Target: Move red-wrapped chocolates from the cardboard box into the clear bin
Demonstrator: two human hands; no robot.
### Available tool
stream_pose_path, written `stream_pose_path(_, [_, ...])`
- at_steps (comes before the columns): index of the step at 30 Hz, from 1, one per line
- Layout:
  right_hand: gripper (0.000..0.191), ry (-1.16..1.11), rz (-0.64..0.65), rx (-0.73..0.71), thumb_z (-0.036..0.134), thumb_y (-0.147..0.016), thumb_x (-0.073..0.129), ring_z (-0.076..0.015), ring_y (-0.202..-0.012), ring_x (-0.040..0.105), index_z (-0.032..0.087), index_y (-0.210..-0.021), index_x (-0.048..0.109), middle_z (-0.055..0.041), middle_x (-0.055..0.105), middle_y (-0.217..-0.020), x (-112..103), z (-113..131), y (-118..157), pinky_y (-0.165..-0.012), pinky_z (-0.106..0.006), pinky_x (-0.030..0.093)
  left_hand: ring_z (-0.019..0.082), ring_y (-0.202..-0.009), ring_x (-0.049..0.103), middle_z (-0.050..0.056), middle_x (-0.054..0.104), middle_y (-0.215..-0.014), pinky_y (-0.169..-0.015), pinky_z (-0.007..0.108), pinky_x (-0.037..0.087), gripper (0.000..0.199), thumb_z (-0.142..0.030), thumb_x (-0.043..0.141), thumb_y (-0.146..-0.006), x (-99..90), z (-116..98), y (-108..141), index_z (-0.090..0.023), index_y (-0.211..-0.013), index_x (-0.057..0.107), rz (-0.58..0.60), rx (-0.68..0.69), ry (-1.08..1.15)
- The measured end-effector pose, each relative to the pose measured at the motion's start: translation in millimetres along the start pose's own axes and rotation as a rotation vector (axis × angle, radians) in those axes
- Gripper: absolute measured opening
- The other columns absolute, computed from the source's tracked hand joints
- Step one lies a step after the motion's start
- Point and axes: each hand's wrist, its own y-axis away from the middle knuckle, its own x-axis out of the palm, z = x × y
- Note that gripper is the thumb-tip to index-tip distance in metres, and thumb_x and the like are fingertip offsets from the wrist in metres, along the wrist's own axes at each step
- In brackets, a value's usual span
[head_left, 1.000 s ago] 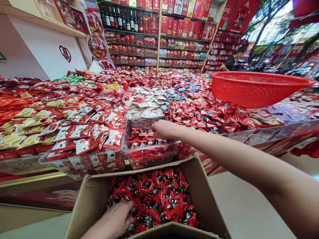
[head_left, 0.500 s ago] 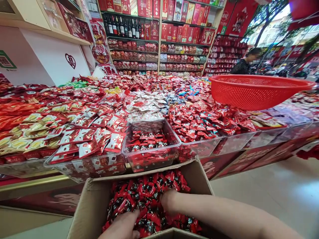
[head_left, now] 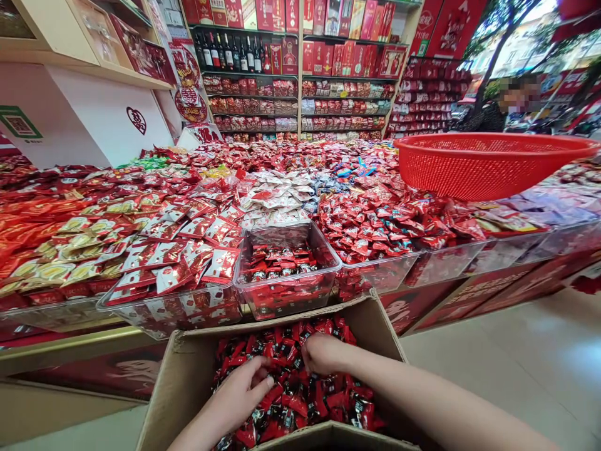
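An open cardboard box (head_left: 188,369) stands at the bottom centre, holding many red and black wrapped candies (head_left: 293,401). My left hand (head_left: 241,388) is over the left part of the candies, fingers curled with thumb and forefinger apart; no candy can be made out in it. Toward the box's far side, my right hand (head_left: 322,354) has its fingers bent down into the candies, their tips hidden, so what they hold cannot be made out. Just beyond the box sits a clear plastic bin (head_left: 288,299), partly filled with similar candies.
Bins of wrapped snacks (head_left: 173,250) spread across the counter on both sides. A red mesh basket (head_left: 474,169) rests on the snacks at the right. Shelves with bottles and boxes stand behind. A person (head_left: 488,116) is at the far right.
My left hand has moved up and shows more fully above the candies. My right hand has shifted slightly upward within the box. The view has shifted a little.
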Motion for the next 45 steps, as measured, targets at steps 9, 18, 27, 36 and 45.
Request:
stream_pose_path(9, [0.024, -0.499, -0.035, -0.007, 0.037, -0.080, 0.041, -0.0067, -0.050, 0.039, 0.016, -0.072, 0.047, 0.0039, 0.045, -0.058, -31, 55, 19, -0.045, -0.018, 0.032, 0.011, -0.054, 0.055, -0.002, 0.057, -0.070, -0.051, 0.023, 0.045, 0.058, -0.042, 0.043, -0.079, 17.9, -76, 17, -0.018, -0.125, 0.019, -0.031, -0.016, 0.583])
stream_pose_path(18, [0.039, -0.270, -0.317, -0.182, 0.038, -0.084, 0.033, -0.0070, -0.048, 0.026, 0.017, -0.051, 0.029, 0.0051, 0.027, -0.049, -37, 65, 31, -0.046, -0.021, 0.024, 0.007, -0.042, 0.048, -0.009, 0.053, -0.051, -0.044, 0.019, 0.040, 0.057, -0.039, 0.044, -0.080, 10.1, -96, 32, -0.022, -0.129, 0.019, 0.097, -0.009, 0.710])
stream_pose_path(27, [0.022, -0.275, -0.275, -0.285, 0.031, -0.077, 0.049, -0.0074, -0.055, 0.043, 0.016, -0.061, 0.050, 0.0026, 0.048, -0.059, -49, 75, 46, -0.054, -0.019, 0.034, 0.015, -0.071, 0.058, 0.000, 0.064, -0.085, -0.066, 0.026, 0.047, 0.037, -0.037, 0.043, -0.081, 3.3, -96, 38, -0.023, -0.115, 0.046, 0.081, 0.136, 0.569])
stream_pose_path(36, [0.016, -0.108, -0.446, -0.383, 0.031, -0.076, 0.053, -0.0136, -0.080, 0.048, 0.017, -0.084, 0.054, -0.0051, 0.052, -0.084, -40, 77, 55, -0.069, -0.025, 0.042, 0.022, -0.100, 0.052, 0.001, 0.063, -0.105, -0.089, 0.032, 0.038, 0.035, -0.039, 0.052, -0.075, 3.2, -95, 35, -0.021, -0.105, 0.059, -0.114, 0.020, 0.751])
stream_pose_path(45, [0.012, 0.503, -0.407, -0.673, 0.017, -0.082, 0.041, -0.0138, -0.073, 0.048, 0.015, -0.076, 0.052, -0.0078, 0.059, -0.091, -74, 92, 60, -0.064, -0.026, 0.040, 0.024, -0.098, 0.054, 0.006, 0.061, -0.109, -0.078, 0.033, 0.045, 0.046, -0.048, 0.049, -0.074, -7.1, -100, 44, -0.020, -0.111, 0.054, -0.098, -0.118, 1.082])
